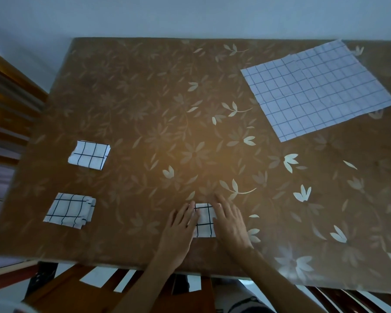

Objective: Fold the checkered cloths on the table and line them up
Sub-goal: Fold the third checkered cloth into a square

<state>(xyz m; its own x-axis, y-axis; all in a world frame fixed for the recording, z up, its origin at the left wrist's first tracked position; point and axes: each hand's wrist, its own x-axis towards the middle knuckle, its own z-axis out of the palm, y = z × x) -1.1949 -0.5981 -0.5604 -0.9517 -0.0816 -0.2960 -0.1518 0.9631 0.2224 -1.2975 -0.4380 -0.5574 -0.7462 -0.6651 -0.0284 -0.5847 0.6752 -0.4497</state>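
Observation:
A small folded white cloth with a black grid lies near the table's front edge. My left hand rests flat on its left side and my right hand on its right side, fingers spread, pressing it down. Two folded checkered cloths lie at the left: one further back and one nearer the front. At the far right, an unfolded checkered cloth lies spread flat, with another one showing underneath it.
The table wears a brown cover with a pale leaf pattern. Wooden chair slats show below the front edge. Wooden furniture stands close by the left edge. A pale wall runs behind the table.

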